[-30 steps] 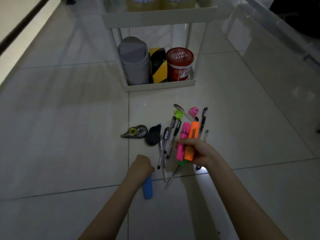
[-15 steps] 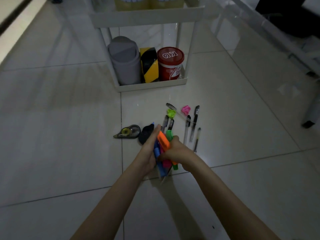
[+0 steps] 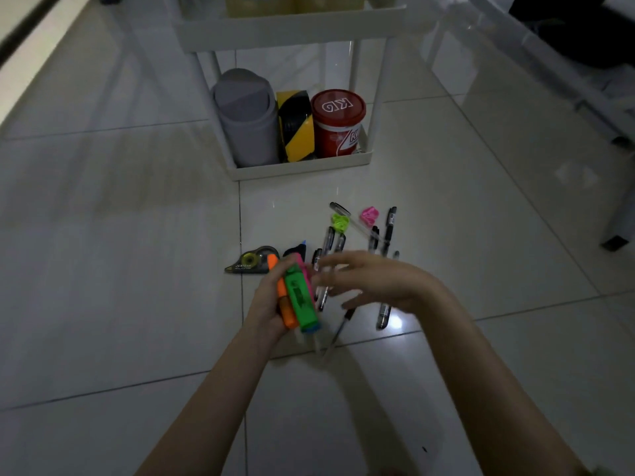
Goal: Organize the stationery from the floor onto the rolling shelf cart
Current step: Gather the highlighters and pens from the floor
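Observation:
My left hand [image 3: 266, 305] grips a bundle of highlighters [image 3: 299, 297]: green on top, orange beside it, pink and blue behind. My right hand [image 3: 374, 281] hovers just to the right of the bundle with fingers spread and nothing in it. Below and behind it, several pens [image 3: 386, 235] lie scattered on the tiled floor, with a green sharpener [image 3: 340, 222] and a pink sharpener [image 3: 369, 215] among them. A correction tape dispenser [image 3: 252, 264] and a dark one [image 3: 295, 250] lie left of the pens. The white rolling shelf cart [image 3: 299, 168] stands beyond.
The cart's bottom tier holds a grey lidded bin [image 3: 245, 118], a yellow-and-black tape roll [image 3: 296, 127] and a red tub [image 3: 338, 123]. An upper tier [image 3: 292, 27] carries yellowish items. A glass-topped table's leg [image 3: 616, 242] stands at the right.
The right hand passed its pink, orange and green highlighters to the left hand, which held the blue one. The right hand then let go and opened, moving right.

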